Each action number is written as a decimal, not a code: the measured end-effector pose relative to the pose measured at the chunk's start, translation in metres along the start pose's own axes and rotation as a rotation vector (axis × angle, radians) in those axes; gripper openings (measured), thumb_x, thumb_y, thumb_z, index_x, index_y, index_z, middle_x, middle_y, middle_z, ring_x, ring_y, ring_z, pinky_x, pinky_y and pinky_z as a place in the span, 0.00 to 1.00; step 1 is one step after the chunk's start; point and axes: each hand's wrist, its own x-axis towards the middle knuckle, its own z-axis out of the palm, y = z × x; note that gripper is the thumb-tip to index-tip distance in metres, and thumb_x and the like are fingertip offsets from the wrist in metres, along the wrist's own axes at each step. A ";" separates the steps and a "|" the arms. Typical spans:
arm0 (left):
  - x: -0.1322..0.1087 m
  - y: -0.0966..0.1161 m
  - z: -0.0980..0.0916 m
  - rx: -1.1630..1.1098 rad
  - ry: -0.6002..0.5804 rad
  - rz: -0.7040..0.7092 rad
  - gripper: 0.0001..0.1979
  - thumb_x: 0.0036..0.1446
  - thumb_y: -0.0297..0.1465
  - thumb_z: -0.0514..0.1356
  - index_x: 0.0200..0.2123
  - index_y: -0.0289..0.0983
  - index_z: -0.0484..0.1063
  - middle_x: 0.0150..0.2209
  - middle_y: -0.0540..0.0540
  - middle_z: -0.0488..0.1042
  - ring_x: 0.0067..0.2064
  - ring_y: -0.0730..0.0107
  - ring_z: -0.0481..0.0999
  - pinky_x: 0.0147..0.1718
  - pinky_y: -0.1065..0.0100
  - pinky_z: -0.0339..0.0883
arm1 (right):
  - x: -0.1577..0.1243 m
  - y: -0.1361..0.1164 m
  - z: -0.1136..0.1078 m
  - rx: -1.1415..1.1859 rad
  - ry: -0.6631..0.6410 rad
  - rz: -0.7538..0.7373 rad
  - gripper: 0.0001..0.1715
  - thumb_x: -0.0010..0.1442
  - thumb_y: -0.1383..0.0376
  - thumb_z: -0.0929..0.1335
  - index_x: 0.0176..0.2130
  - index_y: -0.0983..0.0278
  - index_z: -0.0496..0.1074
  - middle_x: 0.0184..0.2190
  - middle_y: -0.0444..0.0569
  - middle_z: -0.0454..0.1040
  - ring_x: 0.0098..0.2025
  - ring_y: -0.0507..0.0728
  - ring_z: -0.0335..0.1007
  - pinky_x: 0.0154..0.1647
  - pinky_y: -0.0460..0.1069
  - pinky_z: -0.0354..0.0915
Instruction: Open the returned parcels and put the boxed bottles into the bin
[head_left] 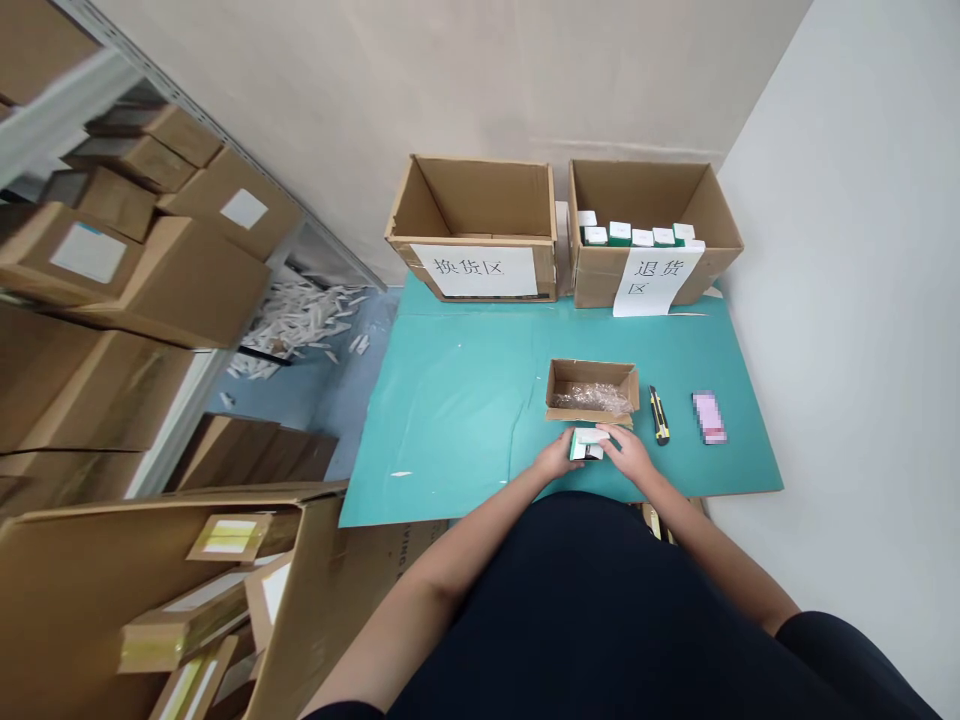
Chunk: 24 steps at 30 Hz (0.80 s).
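Note:
Near the front edge of the green table, a small white and green box (586,437) is between my hands, its end flaps raised and something dark showing inside. My left hand (556,457) is closed round the box's left side. The fingers of my right hand (628,455) pinch the box at its right upper edge, by a flap. Just beyond it stands an open cardboard box (553,412) with clear bubble wrap (594,398) inside. To the right lie a black and yellow utility knife (659,415) and a pink, pixelated rectangular item (709,417).
At the table's back are two labelled cardboard boxes: the left box (480,200) looks bare inside, while the right box (637,195) holds several white and green boxes. Left of the table (442,400) are a shelf (172,400) of cartons and a big carton (319,580) of parcels.

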 end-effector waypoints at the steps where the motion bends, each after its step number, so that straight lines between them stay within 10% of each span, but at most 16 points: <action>1: -0.001 0.003 -0.001 -0.012 -0.001 0.014 0.47 0.41 0.29 0.73 0.64 0.38 0.58 0.60 0.33 0.71 0.56 0.42 0.75 0.54 0.49 0.69 | 0.002 -0.002 0.001 -0.013 0.036 0.023 0.15 0.59 0.52 0.70 0.45 0.52 0.79 0.51 0.49 0.78 0.58 0.67 0.68 0.66 0.63 0.56; 6: -0.016 0.020 -0.009 -0.133 0.037 0.118 0.57 0.39 0.33 0.76 0.69 0.38 0.49 0.65 0.34 0.66 0.62 0.45 0.69 0.60 0.51 0.63 | 0.012 -0.013 0.010 -0.142 0.167 0.096 0.13 0.62 0.50 0.67 0.39 0.54 0.76 0.38 0.49 0.80 0.47 0.64 0.75 0.51 0.56 0.66; 17: -0.023 0.070 -0.020 0.118 0.165 -0.113 0.31 0.52 0.38 0.68 0.57 0.34 0.67 0.56 0.33 0.74 0.55 0.51 0.76 0.51 0.61 0.68 | 0.021 -0.005 0.027 -0.479 0.442 -0.101 0.14 0.64 0.56 0.63 0.29 0.59 0.65 0.32 0.48 0.72 0.36 0.59 0.68 0.39 0.51 0.64; 24: -0.027 0.074 -0.025 0.105 0.213 -0.106 0.21 0.59 0.34 0.60 0.55 0.37 0.70 0.48 0.38 0.80 0.47 0.55 0.79 0.45 0.63 0.68 | 0.012 0.001 0.021 -0.677 0.042 -0.227 0.17 0.67 0.67 0.61 0.47 0.60 0.77 0.38 0.50 0.76 0.42 0.58 0.71 0.45 0.50 0.66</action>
